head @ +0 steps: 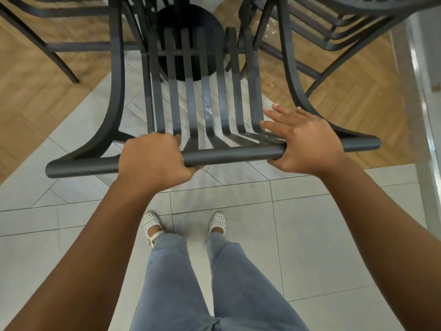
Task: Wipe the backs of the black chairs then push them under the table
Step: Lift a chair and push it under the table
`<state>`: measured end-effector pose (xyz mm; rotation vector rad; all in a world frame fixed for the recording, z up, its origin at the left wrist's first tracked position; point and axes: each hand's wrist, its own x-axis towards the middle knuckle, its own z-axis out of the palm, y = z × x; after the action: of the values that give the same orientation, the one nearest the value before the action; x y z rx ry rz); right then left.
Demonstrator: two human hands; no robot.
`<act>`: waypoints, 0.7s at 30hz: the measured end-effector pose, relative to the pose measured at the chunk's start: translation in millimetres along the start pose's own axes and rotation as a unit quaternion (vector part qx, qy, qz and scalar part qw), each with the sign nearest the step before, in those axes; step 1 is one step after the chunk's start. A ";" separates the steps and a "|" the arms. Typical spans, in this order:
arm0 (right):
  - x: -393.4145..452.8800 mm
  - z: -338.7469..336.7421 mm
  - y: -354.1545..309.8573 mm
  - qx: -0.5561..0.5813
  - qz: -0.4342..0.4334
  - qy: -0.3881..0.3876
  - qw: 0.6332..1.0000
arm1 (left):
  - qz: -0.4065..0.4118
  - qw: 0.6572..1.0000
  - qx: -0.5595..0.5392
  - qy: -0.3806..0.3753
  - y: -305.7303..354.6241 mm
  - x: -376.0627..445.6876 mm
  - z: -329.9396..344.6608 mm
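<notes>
A black slatted chair stands right in front of me, its round top rail (229,155) running across the view from lower left to upper right. My left hand (152,158) grips that rail left of its middle, fingers curled over it. My right hand (303,142) lies on the rail further right, fingers straight and spread toward the seat, thumb under the bar. No cloth is visible in either hand. The chair's seat slats (205,91) reach toward the table's round black base (188,41).
Two more black chairs stand at the far left (55,46) and far right (334,32), close beside this one. A pale metal post (420,111) runs down the right edge. My feet (186,225) stand on grey tiles behind the chair; wood flooring lies beyond.
</notes>
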<state>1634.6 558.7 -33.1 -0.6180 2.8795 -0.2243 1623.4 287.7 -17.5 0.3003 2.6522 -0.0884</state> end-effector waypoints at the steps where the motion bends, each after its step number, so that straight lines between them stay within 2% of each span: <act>1: 1.9 -0.6 1.7 -0.002 -0.001 -0.001 1.000 | 0.001 1.000 -0.004 0.005 0.3 1.2 -0.5; 8: 14.8 -6.7 9.2 -0.004 -0.002 -0.010 1.000 | 0.016 0.998 -0.038 0.053 0.2 7.5 -3.5; 12: 17.9 -5.2 9.9 -0.017 -0.009 0.009 1.000 | 0.027 0.993 -0.067 0.090 1.9 6.2 -4.7; 21: 22.2 -0.2 13.5 -0.022 -0.027 0.057 0.998 | 0.021 0.991 -0.075 0.110 -0.8 11.2 0.0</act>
<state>1609.4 561.6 -38.8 -0.7131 2.9875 -0.2124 1613.6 289.2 -22.7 0.3314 2.8488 0.1664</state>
